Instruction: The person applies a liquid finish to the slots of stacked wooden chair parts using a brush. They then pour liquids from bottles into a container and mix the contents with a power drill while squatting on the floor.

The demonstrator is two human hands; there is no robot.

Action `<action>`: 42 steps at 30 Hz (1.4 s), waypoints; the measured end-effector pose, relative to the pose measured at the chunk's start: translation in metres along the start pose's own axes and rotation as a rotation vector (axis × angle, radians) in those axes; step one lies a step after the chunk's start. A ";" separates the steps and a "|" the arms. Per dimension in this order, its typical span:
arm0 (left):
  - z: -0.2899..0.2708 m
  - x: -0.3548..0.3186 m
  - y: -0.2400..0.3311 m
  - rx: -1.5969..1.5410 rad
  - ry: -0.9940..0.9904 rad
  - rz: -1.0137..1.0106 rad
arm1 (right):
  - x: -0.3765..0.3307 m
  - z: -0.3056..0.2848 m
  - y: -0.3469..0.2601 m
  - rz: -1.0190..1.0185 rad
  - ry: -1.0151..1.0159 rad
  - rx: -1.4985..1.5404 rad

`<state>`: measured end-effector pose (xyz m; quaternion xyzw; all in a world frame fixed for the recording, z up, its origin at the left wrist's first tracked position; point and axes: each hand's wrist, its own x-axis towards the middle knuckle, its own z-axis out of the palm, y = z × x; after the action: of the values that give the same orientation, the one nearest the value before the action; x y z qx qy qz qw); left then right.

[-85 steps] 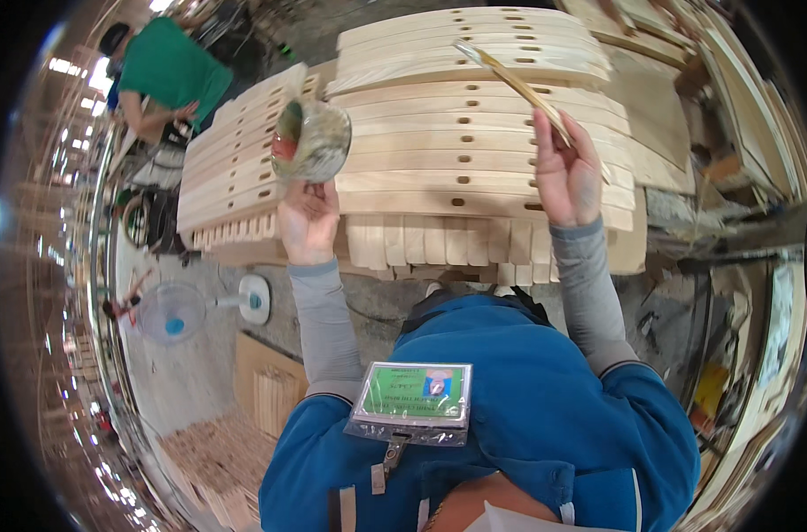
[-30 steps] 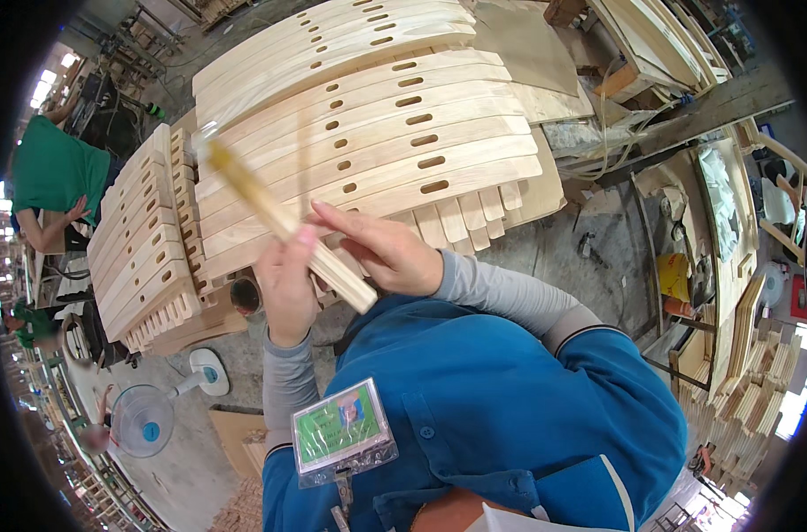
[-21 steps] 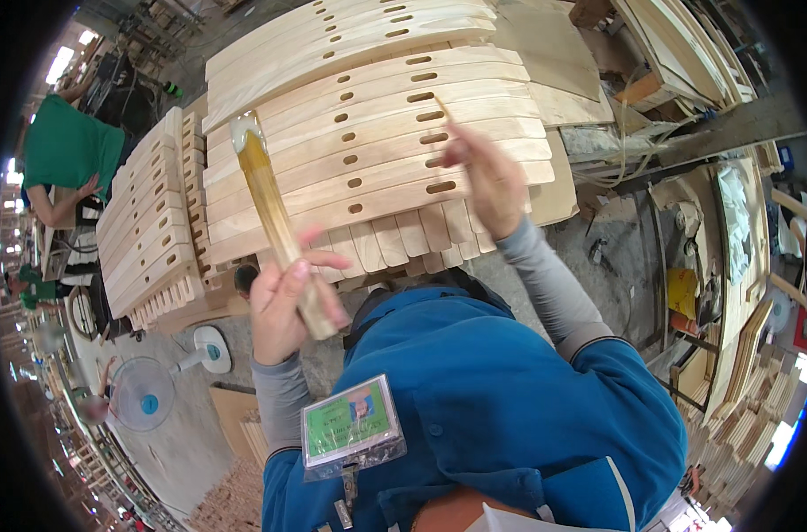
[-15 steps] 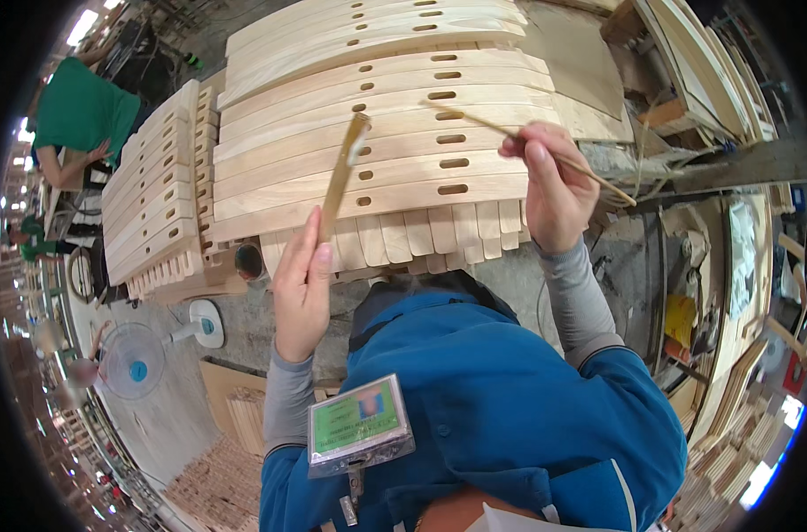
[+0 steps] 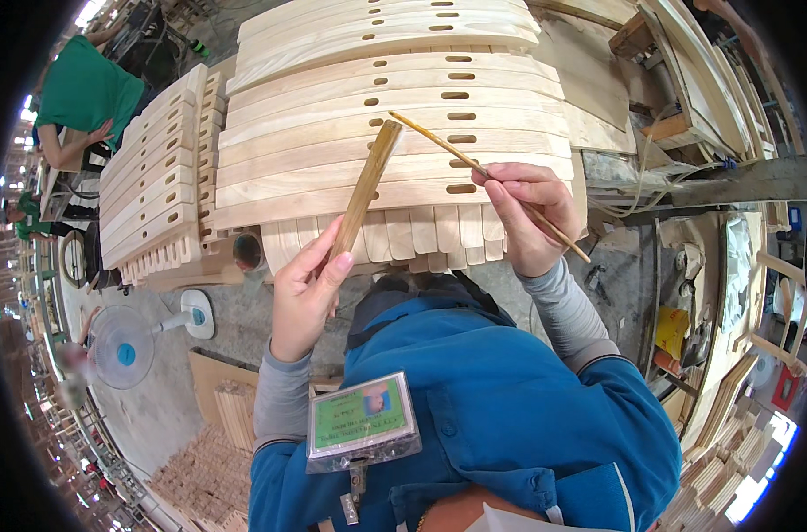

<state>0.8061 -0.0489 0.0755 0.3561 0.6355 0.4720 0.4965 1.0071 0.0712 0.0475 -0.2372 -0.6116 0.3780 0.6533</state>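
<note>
My left hand (image 5: 307, 288) is closed on the lower end of a flat brown wooden stick (image 5: 368, 186), which tilts up and to the right. Between the thumb and fingers of my right hand (image 5: 534, 217) is a thin wooden rod (image 5: 448, 148), slanting up to the left. The rod's tip comes close to the top end of the flat stick; whether they touch I cannot tell. Both are held above rows of pale wooden slats (image 5: 288, 173) with oval slots, laid side by side on a stack.
A second slat stack (image 5: 155, 177) stands on the left, near a dark-mouthed cup (image 5: 247, 251). A white fan (image 5: 124, 350) is on the floor at lower left. A person in green (image 5: 89, 97) is at far left. A metal beam (image 5: 731, 184) runs along the right.
The flat stick has turned its broad face into view and shifted right. My right hand has moved left and down, bringing the rod's tip to the stick's top end.
</note>
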 end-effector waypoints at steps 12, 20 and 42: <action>-0.078 0.017 -0.002 -0.725 -0.556 -0.324 | -0.005 0.043 -0.014 -0.095 -0.313 0.062; -0.107 0.031 -0.011 -0.873 -0.720 -0.354 | -0.011 0.061 -0.005 0.099 -0.148 0.224; -0.124 0.085 -0.052 -0.776 -0.545 -0.342 | 0.073 0.004 0.064 0.444 -0.210 -0.437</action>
<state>0.6656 -0.0167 0.0080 0.1466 0.3097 0.4753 0.8103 0.9881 0.1670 0.0437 -0.4591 -0.6754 0.3937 0.4219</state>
